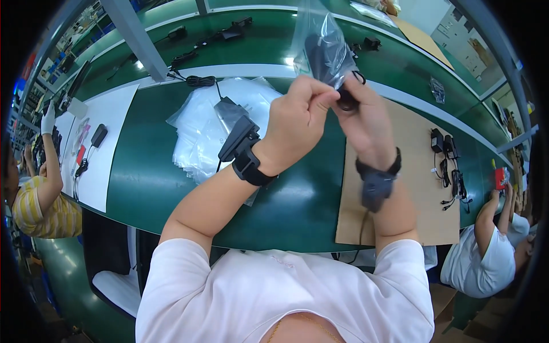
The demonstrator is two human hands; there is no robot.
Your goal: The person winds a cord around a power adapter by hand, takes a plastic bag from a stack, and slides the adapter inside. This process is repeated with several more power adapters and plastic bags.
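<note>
Head view: we locate the clear bag (306,57), with a dark item (327,57) inside, raised above the green tabletop (143,160) at both hands. The left hand's (298,121) grip is pinched closed at the bag's lower edge. The right hand's (369,123) grip curls around a dark cord bundle (347,102) just beside it; blur hides how firmly. We judge the film light, limp and slippery, the item stiffer and heavier. We advise pinching the film's edge and supporting the item's body, not its cord.
</note>
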